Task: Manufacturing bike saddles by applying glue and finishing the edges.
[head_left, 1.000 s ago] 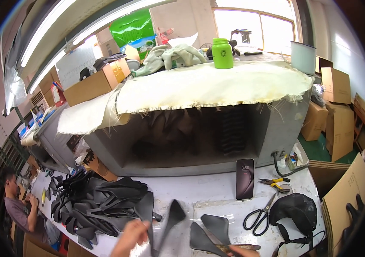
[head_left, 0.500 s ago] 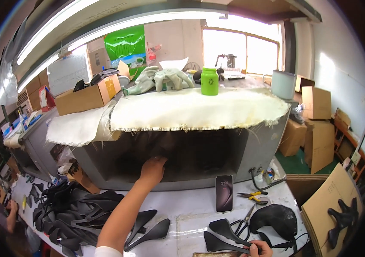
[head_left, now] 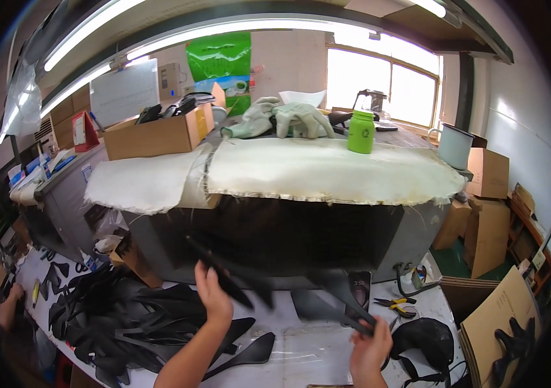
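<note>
Lifting black sheets: left hand [head_left: 214,299] clamps one [head_left: 224,275], right hand [head_left: 370,336] clamps another [head_left: 327,299]; next, careful placing.

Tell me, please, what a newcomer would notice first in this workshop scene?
Probably the two raised hands in front: the left hand and the right hand each hold a thin black sheet piece. Behind them, a cream cloth drapes the big machine, with a green bottle on it.
</note>
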Demonstrator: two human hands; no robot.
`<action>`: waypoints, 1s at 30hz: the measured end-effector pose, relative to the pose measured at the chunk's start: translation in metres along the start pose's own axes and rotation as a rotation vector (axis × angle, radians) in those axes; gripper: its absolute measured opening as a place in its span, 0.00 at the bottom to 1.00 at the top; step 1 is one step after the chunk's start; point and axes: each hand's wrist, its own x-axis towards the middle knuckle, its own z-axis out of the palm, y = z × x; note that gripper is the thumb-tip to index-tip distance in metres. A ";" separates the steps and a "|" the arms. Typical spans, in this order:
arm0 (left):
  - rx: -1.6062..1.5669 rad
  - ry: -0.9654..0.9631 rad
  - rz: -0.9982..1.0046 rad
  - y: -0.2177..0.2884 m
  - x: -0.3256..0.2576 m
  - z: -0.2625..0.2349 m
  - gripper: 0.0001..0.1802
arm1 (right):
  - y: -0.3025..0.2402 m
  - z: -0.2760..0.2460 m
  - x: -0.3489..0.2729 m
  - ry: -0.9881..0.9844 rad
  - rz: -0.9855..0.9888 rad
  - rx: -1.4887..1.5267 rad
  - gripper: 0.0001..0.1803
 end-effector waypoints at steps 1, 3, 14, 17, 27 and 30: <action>-0.091 -0.020 -0.199 0.011 -0.015 -0.018 0.19 | 0.014 0.022 0.010 -0.008 0.045 0.033 0.18; -0.193 -0.057 -0.522 0.033 -0.050 -0.046 0.22 | 0.046 0.067 0.036 -0.071 0.129 0.075 0.17; -0.632 -0.417 -1.272 0.050 -0.170 -0.136 0.26 | 0.118 0.171 0.030 -0.389 0.202 -0.141 0.20; -0.916 -0.376 -1.480 0.042 -0.173 -0.140 0.26 | 0.129 0.239 0.044 -0.803 -0.144 -0.688 0.13; -1.104 -0.405 -1.418 0.022 -0.183 -0.139 0.24 | 0.268 0.360 0.156 -0.933 -1.193 -1.799 0.29; -1.038 -0.365 -1.530 0.015 -0.178 -0.128 0.24 | 0.294 0.345 0.270 -0.943 -1.063 -1.773 0.36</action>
